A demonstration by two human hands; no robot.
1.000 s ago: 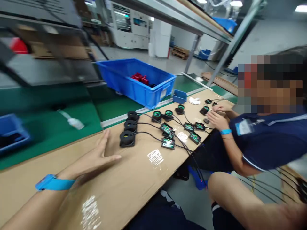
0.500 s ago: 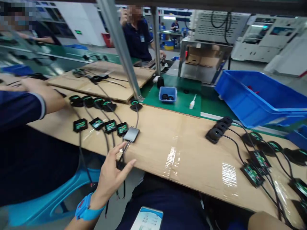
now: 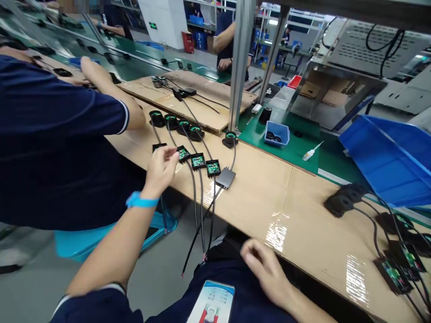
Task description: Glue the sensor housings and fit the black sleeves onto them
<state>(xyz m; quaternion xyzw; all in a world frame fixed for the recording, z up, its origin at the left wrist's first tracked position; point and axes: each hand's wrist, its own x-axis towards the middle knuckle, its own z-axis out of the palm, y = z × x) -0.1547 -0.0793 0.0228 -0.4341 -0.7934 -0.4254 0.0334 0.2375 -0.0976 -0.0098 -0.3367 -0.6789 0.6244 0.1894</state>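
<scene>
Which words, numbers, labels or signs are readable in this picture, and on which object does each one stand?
No text can be read as letters or digits.
Small green sign on the far white wall: too small to read.
White and blue printed card on the person's lap: print blurred, unreadable.
Green circuit boards in black square housings on the cardboard-covered bench: markings too small.
Blue wristband on the left hand: no visible text.

Four small black square modules with green circuit faces (image 3: 197, 160) lie flat in a row near the cardboard-covered bench's (image 3: 269, 197) front edge, their black cables (image 3: 201, 202) trailing over it.
</scene>
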